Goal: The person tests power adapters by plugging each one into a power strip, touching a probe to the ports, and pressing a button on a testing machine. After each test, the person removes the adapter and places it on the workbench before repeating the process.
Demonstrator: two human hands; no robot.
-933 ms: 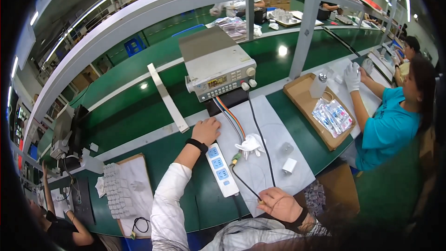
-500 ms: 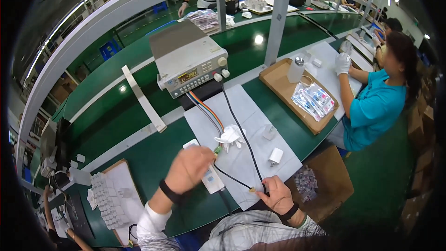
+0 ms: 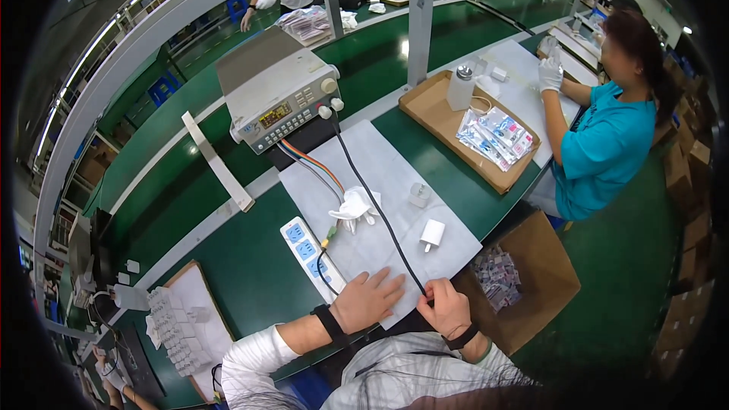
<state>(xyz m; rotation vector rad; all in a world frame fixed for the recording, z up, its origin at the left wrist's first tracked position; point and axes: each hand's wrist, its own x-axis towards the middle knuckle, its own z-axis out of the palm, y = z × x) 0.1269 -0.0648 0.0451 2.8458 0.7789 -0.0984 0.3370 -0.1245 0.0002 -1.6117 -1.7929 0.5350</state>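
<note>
While the black cable (image 3: pixel 391 235) is pinched by the right hand (image 3: pixel 448 307) near the white sheet (image 3: pixel 357 254)'s edge, the left hand (image 3: pixel 363 304) is laid flat, fingers apart; looks like the bench meter (image 3: pixel 285 106)'s already hooked up, but the white charger (image 3: pixel 432 234)'s left unplugged.

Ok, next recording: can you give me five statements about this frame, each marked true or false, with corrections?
1. The right hand holds the black cable. True.
2. The left hand is on the power strip. False: it is over the near part of the white sheet.
3. The bottle stands in the cardboard tray. True.
4. The white charger is plugged in. False: it lies on the sheet.
5. The cardboard box contains packets. True.
</note>
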